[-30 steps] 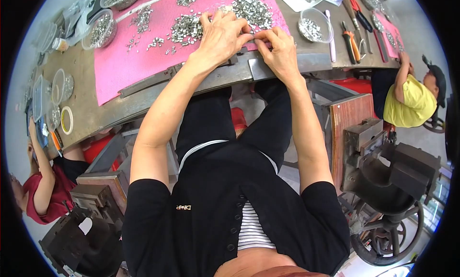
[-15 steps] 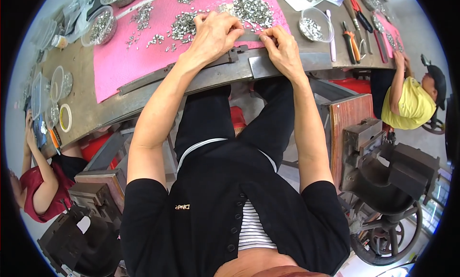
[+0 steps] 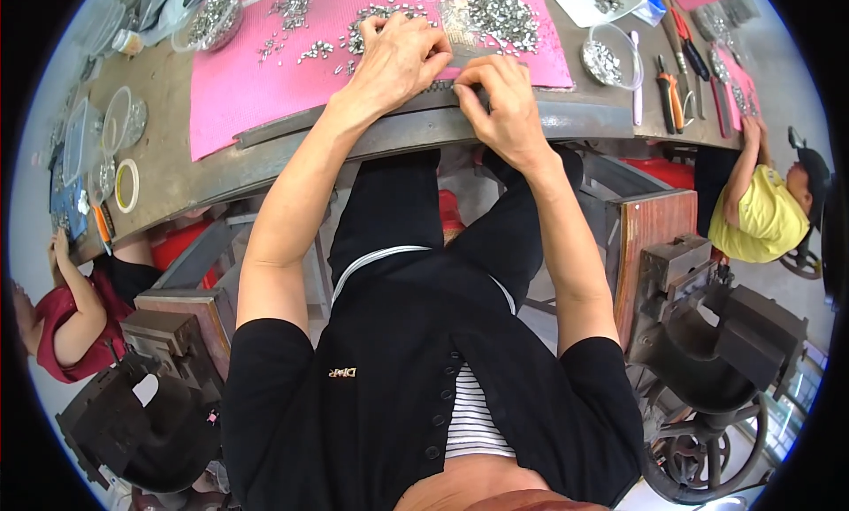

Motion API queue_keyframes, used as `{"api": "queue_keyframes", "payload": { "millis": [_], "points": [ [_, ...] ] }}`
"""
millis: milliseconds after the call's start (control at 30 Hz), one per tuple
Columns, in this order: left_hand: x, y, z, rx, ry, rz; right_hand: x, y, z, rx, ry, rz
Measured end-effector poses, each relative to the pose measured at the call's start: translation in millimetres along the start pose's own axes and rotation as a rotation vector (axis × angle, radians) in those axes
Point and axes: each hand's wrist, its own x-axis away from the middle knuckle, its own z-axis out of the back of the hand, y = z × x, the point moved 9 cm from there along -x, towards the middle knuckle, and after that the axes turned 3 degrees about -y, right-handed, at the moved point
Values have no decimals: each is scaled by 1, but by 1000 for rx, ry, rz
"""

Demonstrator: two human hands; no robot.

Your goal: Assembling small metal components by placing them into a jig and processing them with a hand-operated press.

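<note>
My left hand (image 3: 400,62) lies curled on the near edge of a pink mat (image 3: 248,82), fingers bent over small silver metal parts (image 3: 500,11) scattered there. My right hand (image 3: 500,100) sits just beside it at the mat's front edge, fingertips pinched on a tiny metal piece near a dark metal strip (image 3: 354,113). The two hands nearly touch. What lies under the left palm is hidden.
A clear bowl of silver parts (image 3: 604,58) and orange-handled pliers (image 3: 669,85) lie right of the mat. Another bowl (image 3: 205,16), clear lids (image 3: 119,122) and a tape roll (image 3: 126,184) sit left. One person in yellow (image 3: 761,210) sits right, another in red (image 3: 66,316) left. Iron presses (image 3: 716,334) flank my legs.
Both hands have slid slightly toward me along the mat's front edge; the right hand's fingers have closed tighter onto a small piece.
</note>
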Motion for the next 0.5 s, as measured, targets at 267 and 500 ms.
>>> {"api": "queue_keyframes", "payload": {
  "millis": [267, 500],
  "points": [
    [3, -2, -1, -54, 1, -35, -3, -19, -16, 163, -45, 160],
    [-2, 2, -4, -11, -51, 11, 2, -2, 4, 31, 61, 82]
  ]
}}
